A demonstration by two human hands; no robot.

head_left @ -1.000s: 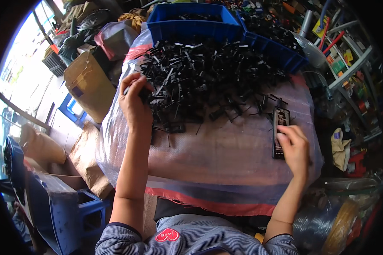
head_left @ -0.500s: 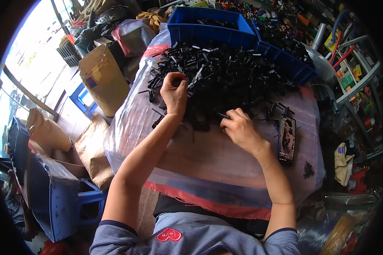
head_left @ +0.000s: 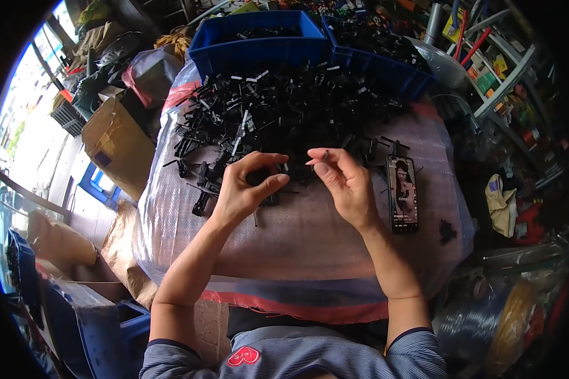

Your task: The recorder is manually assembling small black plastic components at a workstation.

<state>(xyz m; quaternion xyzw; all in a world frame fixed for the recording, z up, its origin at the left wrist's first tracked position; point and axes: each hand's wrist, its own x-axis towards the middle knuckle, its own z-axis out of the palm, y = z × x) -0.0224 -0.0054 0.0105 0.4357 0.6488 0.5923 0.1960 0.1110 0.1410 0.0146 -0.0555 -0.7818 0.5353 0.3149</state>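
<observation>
A heap of small black plastic parts (head_left: 291,114), some with thin rods or pale ends, spreads over the far half of a sack-covered work surface (head_left: 284,246). My left hand (head_left: 243,189) is at the near edge of the heap. Its thumb and fingers curve around what looks like a black plastic part (head_left: 284,168), hard to make out against the dark pile. Facing it, my right hand (head_left: 349,189) pinches a small dark piece (head_left: 325,156) between thumb and forefinger. A narrow gap separates the two hands' fingertips.
Two blue bins (head_left: 259,50) of black parts stand behind the heap. A phone (head_left: 403,196) with its screen lit lies to the right, near a small dark clump (head_left: 447,232). Brown paper sacks (head_left: 117,145) stand left; a metal rack (head_left: 506,82) is at right.
My left hand has come back from the heap toward me. My right hand has turned and lifted its fingers toward the left hand. The whole view has shifted slightly.
</observation>
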